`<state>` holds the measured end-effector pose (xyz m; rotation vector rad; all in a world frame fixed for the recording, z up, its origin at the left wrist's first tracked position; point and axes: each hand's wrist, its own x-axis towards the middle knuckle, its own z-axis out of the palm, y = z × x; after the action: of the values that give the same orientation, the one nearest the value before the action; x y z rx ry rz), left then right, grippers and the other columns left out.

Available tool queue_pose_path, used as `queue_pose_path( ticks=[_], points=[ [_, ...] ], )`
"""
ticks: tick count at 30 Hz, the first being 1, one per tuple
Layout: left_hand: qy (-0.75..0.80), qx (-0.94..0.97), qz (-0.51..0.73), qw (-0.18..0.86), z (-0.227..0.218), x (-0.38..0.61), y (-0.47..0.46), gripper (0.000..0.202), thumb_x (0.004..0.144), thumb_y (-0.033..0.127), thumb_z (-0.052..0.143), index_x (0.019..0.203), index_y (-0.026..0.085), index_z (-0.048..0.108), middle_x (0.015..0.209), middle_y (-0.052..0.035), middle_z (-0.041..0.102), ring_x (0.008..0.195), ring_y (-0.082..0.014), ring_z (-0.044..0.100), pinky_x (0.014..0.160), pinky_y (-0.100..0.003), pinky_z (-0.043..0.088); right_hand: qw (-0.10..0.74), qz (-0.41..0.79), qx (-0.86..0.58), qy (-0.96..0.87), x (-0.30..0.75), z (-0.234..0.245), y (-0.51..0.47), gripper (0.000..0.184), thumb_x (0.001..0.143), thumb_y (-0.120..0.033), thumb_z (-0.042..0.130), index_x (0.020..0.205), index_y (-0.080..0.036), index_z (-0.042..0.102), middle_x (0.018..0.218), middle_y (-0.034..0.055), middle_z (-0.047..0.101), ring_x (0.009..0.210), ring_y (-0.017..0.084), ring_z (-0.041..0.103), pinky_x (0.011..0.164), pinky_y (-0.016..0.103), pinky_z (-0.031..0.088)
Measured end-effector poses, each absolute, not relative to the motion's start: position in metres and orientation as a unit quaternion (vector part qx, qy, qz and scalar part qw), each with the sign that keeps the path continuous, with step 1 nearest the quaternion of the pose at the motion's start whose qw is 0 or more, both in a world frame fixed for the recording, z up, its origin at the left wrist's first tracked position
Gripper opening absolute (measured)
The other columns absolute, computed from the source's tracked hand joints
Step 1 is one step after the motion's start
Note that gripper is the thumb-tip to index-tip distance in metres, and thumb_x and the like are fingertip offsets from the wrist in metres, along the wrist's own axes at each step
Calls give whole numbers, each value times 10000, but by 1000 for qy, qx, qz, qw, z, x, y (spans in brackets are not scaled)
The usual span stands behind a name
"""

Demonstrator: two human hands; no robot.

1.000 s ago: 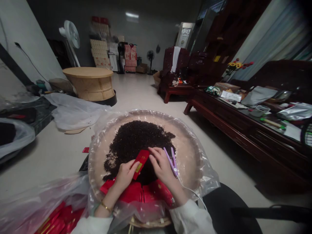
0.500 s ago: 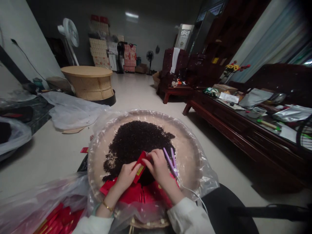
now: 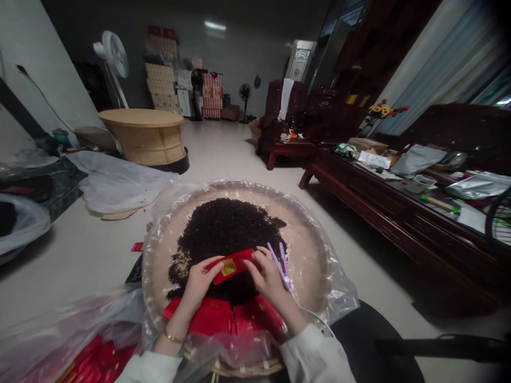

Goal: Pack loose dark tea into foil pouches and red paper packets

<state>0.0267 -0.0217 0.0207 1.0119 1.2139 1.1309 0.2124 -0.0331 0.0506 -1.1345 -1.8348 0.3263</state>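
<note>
Red packet (image 3: 235, 264): one, is held aslant at lower centre over the dark heap (image 3: 229, 223), perhaps so spills are caught.
Left hand (image 3: 199, 279): pinched on its left end.
Right hand (image 3: 265, 272): pinched on its right end, likely for steadiness.
Purple clamp (image 3: 286, 279): one, is placed beside the right hand, probably for reach.

Red packet (image 3: 239, 261): flat, narrow, gold label (image 3: 229, 267) nearer its left end (print unreadable). Pinched at both ends, lengthwise across, right end higher in view, over dark heap (image 3: 231, 226).
</note>
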Motion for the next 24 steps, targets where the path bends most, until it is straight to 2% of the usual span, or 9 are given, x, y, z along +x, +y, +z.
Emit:
queue_pose_path(
  ticks=[4, 7, 9, 12, 15, 17, 24],
  points=[
    [466, 326, 533, 626, 26, 26, -22, 512, 539, 447, 818, 925, 120, 742, 781, -84, 764, 722, -202, 706, 759, -321, 562, 423, 310, -462, -715, 209, 60, -33, 186, 865, -368, 567, 873, -222, 682, 775, 22, 702, 817, 209, 628, 1002, 431, 413],
    [477, 337, 529, 616, 30, 26, -23, 498, 514, 447, 835, 880, 119, 755, 839, -101, 768, 760, -209, 708, 773, -309, 558, 361, 489, -404, -684, 204, 67, -33, 351, 794, -503, 634, 951, -200, 717, 925, 41, 729, 896, 238, 647, 947, 424, 463],
    [482, 349, 515, 617, 31, 26, -24, 511, 516, 465, 832, 881, 118, 755, 861, -111, 767, 774, -218, 709, 776, -314, 559, 339, 559, -395, -645, 202, 66, -32, 458, 799, -578, 591, 992, -185, 724, 918, 40, 734, 898, 244, 654, 888, 408, 498],
    [476, 343, 503, 635, 30, 28, -24, 557, 556, 532, 794, 932, 125, 736, 844, -107, 766, 781, -235, 714, 747, -345, 571, 375, 552, -434, -606, 199, 59, -31, 555, 837, -641, 486, 979, -167, 738, 878, 58, 738, 856, 254, 667, 857, 415, 507],
    [460, 327, 514, 646, 29, 29, -23, 562, 584, 589, 757, 889, 119, 711, 818, -106, 762, 794, -249, 717, 732, -385, 581, 415, 494, -432, -630, 197, 55, -31, 536, 873, -619, 449, 1020, -189, 733, 970, 74, 732, 960, 276, 652, 949, 437, 459],
    [452, 320, 520, 650, 28, 29, -23, 564, 588, 600, 752, 863, 112, 691, 801, -105, 759, 788, -251, 719, 727, -403, 585, 410, 484, -419, -650, 197, 56, -32, 505, 886, -596, 452, 1059, -205, 721, 1034, 68, 721, 1019, 280, 633, 993, 443, 428],
    [455, 315, 498, 668, 22, 26, -24, 638, 618, 598, 742, 1020, 108, 672, 886, -120, 759, 818, -256, 719, 674, -355, 587, 367, 636, -369, -569, 203, 60, -28, 605, 772, -681, 567, 1095, -185, 694, 1063, 69, 715, 1028, 250, 640, 1031, 445, 404]
  ],
)
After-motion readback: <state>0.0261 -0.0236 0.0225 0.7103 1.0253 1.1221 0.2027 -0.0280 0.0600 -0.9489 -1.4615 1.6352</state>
